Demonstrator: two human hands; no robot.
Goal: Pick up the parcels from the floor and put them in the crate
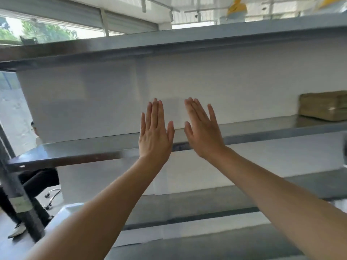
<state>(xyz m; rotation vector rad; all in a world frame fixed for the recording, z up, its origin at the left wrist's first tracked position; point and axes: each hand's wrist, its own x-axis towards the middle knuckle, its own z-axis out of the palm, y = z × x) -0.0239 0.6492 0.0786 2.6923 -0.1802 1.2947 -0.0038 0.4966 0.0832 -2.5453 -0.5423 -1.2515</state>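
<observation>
My left hand point(155, 131) and my right hand point(201, 128) are both raised in front of me, backs toward the camera, fingers stretched upward and flat. Neither hand holds anything. They hover side by side, a small gap between them, in front of a grey metal shelf rack point(75, 152). One brown wrapped parcel point(323, 105) lies on the middle shelf at the far right, well away from both hands. No crate and no floor parcels are in view.
The rack has several grey shelves backed by white panels point(84, 102). Its dark upright post point(22, 199) stands at the left. Behind it a person sits on a wheeled chair point(52, 196). Yellow and white objects point(236, 10) sit on the top shelf.
</observation>
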